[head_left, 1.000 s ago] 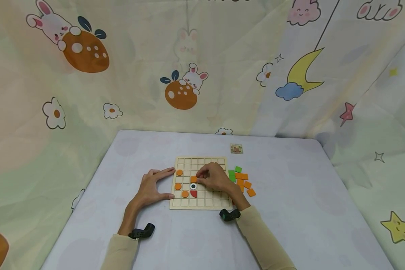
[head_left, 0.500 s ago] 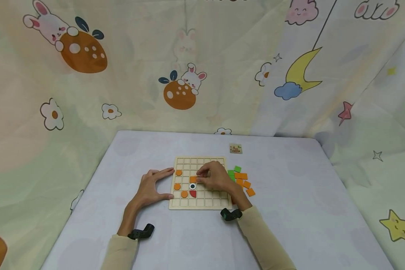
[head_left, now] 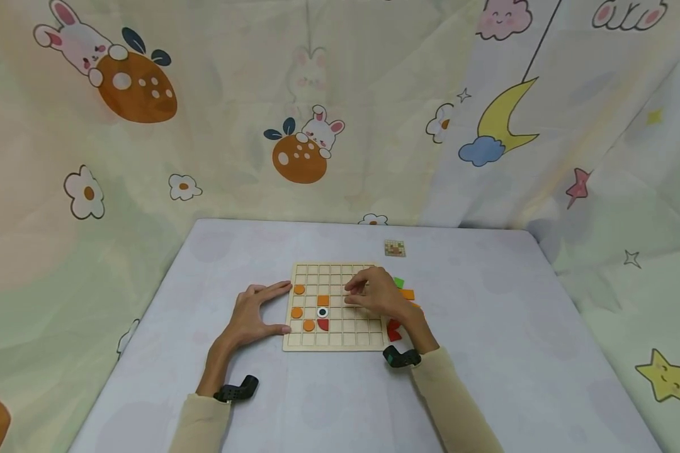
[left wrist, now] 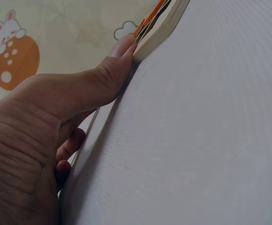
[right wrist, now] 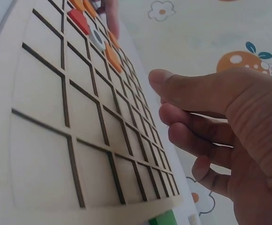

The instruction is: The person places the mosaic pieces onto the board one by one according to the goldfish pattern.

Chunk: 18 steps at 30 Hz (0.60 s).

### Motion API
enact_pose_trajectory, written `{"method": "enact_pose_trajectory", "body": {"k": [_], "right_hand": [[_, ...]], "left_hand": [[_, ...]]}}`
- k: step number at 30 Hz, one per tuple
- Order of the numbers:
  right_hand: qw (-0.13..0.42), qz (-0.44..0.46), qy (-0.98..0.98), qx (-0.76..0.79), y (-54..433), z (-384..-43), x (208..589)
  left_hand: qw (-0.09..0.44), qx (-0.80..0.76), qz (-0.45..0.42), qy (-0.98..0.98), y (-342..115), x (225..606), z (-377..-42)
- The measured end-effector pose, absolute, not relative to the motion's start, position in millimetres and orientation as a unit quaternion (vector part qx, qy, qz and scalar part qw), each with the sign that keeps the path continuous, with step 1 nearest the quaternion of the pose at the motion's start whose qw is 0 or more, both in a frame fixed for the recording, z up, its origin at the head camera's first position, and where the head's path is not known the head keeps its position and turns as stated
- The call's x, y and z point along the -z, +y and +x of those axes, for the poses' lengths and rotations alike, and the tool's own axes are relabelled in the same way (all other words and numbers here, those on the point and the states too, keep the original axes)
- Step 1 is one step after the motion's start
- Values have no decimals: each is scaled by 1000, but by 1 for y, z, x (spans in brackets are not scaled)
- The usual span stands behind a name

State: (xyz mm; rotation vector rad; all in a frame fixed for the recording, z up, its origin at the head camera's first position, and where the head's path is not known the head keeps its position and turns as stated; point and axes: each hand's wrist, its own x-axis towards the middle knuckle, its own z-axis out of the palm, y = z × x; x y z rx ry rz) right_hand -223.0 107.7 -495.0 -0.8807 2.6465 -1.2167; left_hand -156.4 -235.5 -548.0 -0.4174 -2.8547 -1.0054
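Observation:
A wooden grid board (head_left: 359,343) lies on the table. On its left part sit three orange discs, one of them a disc (head_left: 299,289) near the left edge. A column there holds an orange square tile (head_left: 323,301), a white-and-black eye disc (head_left: 322,312) and a red quarter-circle tile (head_left: 323,324). My left hand (head_left: 251,318) touches the board's left edge with spread fingers and thumb. Over the right half of the board hovers my right hand (head_left: 378,294), fingers loosely bent; the right wrist view shows nothing between thumb (right wrist: 187,91) and fingers.
Right of the board lie loose pieces, partly hidden by the right hand: a green tile (head_left: 399,283), an orange tile (head_left: 408,294) and red pieces (head_left: 394,329). A small pattern card (head_left: 395,248) lies behind them. A printed cloth (head_left: 226,126) hangs behind the table.
My right hand has moved right, away from the orange square tile, which stays in its cell. The red pieces beside the board have come into fuller view. The left hand holds its place.

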Motion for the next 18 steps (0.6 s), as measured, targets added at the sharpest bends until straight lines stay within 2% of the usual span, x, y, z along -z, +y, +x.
{"method": "enact_pose_trajectory", "body": {"k": [18], "right_hand": [[118, -255, 903, 325, 165, -202, 475]], "left_hand": [[45, 326, -134, -935, -235, 549, -155]]}}
